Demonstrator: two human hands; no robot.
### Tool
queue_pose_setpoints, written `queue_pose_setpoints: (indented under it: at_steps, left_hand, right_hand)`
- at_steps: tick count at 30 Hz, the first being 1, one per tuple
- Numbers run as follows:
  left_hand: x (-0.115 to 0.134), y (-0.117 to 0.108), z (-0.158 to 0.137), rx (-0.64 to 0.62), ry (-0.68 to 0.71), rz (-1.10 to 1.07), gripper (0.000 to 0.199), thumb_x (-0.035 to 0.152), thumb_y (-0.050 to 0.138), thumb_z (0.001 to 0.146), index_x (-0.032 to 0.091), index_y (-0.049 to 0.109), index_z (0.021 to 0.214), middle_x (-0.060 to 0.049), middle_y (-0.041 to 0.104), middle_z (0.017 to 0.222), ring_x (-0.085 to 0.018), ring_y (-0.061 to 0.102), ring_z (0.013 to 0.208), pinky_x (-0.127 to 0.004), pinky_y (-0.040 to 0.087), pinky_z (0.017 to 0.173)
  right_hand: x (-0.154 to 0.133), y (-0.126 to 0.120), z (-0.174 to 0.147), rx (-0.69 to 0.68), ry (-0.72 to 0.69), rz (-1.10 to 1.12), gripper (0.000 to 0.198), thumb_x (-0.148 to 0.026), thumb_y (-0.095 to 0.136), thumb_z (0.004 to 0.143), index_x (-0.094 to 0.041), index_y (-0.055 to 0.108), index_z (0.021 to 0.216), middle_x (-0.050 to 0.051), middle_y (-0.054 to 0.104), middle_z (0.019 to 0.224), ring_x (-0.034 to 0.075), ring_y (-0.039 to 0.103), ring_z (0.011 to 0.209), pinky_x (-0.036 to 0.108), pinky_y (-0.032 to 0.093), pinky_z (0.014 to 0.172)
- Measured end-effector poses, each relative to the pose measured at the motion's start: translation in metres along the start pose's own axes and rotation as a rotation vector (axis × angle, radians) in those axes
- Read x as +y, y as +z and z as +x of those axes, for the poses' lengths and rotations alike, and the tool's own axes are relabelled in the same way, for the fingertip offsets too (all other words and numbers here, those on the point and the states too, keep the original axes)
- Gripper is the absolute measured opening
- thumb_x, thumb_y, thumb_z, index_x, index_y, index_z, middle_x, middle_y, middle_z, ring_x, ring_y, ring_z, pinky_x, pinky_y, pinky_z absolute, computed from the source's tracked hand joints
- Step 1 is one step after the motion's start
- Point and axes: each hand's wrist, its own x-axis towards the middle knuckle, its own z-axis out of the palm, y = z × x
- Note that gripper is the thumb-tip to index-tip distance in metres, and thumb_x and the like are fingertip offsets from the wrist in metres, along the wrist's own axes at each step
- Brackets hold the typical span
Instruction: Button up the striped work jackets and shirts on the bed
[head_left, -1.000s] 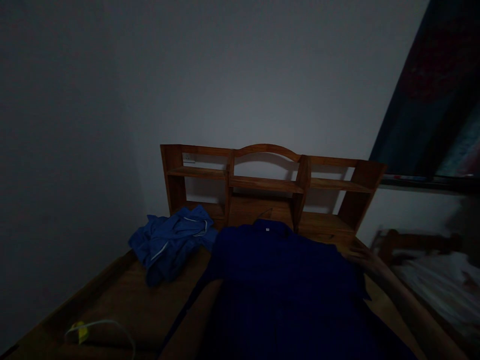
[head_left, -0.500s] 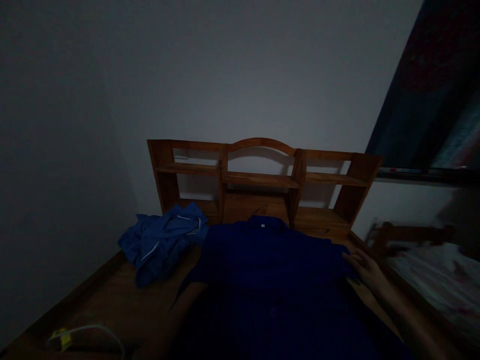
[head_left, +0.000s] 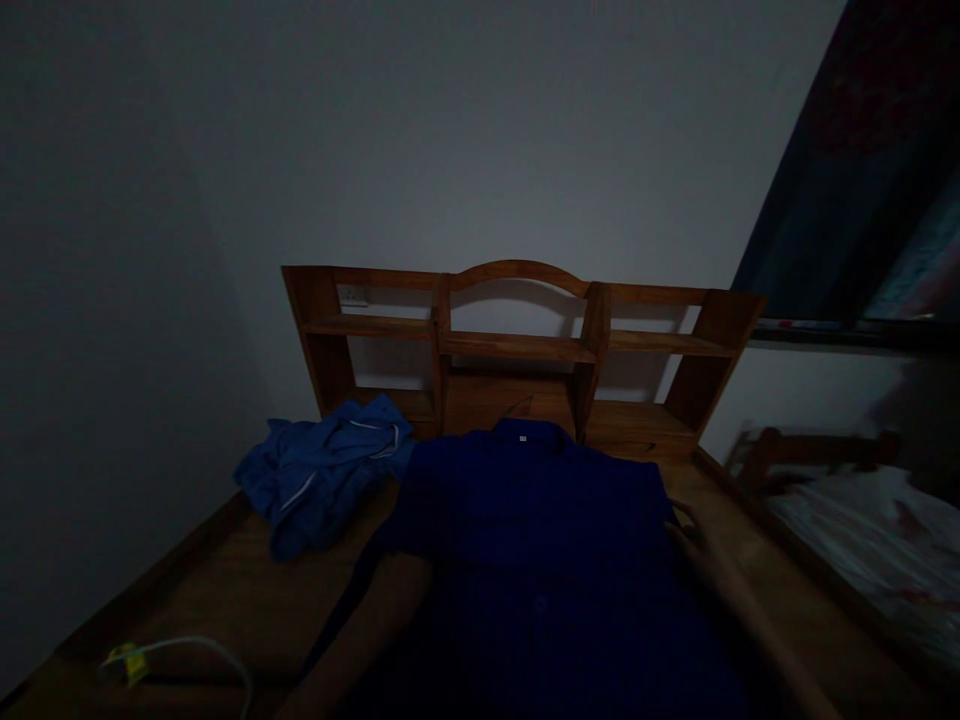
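A dark blue collared shirt [head_left: 536,510] lies spread on the wooden desk, its collar towards the shelf unit. My right hand [head_left: 691,540] is at the shirt's right side, curved fingers closed on the sleeve edge. From the lower left my left forearm reaches over the shirt's left side; my left hand [head_left: 411,572] is at the cloth there, its fingers lost in the dark. To the left of the shirt lies a crumpled lighter blue garment [head_left: 330,475] with white piping.
A wooden shelf unit [head_left: 517,347] stands at the back of the desk [head_left: 217,590] against the wall. A pale cable [head_left: 187,640] with a yellow tag [head_left: 135,663] lies at the front left. White plastic-looking sheeting [head_left: 862,540] is beyond the right edge.
My right hand has moved inward to the left, and the shirt's right sleeve edge has come in with it. My left hand has shifted slightly inward. The lighter blue garment stays put.
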Motion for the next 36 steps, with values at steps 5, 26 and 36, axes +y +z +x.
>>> queue_pose_setpoints:
  at_steps: [5, 26, 36]
  left_hand:
    - [0.0, -0.019, -0.011, 0.061, -0.052, 0.036, 0.033, 0.033, 0.037, 0.09, 0.02, 0.063, 0.104, -0.01, 0.066, 0.098, -0.02, 0.062, 0.091, -0.033, 0.049, 0.08]
    - [-0.065, 0.037, -0.014, -0.058, 0.089, 0.424, 0.042, 0.012, 0.028, 0.084, 0.015, 0.061, 0.111, -0.012, 0.038, 0.141, -0.029, 0.024, 0.134, -0.057, 0.023, 0.104]
    - [-0.014, 0.022, 0.126, 0.068, 0.178, 0.178, 0.049, 0.044, 0.031, 0.09, 0.022, 0.043, 0.132, -0.009, 0.038, 0.141, -0.027, 0.032, 0.131, -0.048, 0.025, 0.105]
  right_hand:
    - [-0.042, 0.007, -0.016, 0.332, -0.256, -0.511, 0.058, -0.046, 0.038, 0.087, -0.015, 0.035, 0.136, 0.015, 0.059, 0.111, 0.03, 0.059, 0.098, 0.046, 0.047, 0.085]
    - [-0.007, 0.05, -0.02, -0.03, -0.355, -0.838, 0.062, -0.059, 0.026, 0.088, -0.032, 0.013, 0.143, 0.0, 0.012, 0.15, 0.026, 0.013, 0.137, 0.053, 0.017, 0.108]
    - [-0.12, 0.079, 0.0, -0.17, -0.568, -0.687, 0.056, -0.056, 0.027, 0.091, -0.037, 0.014, 0.142, -0.004, 0.007, 0.15, 0.022, 0.006, 0.138, 0.047, 0.006, 0.112]
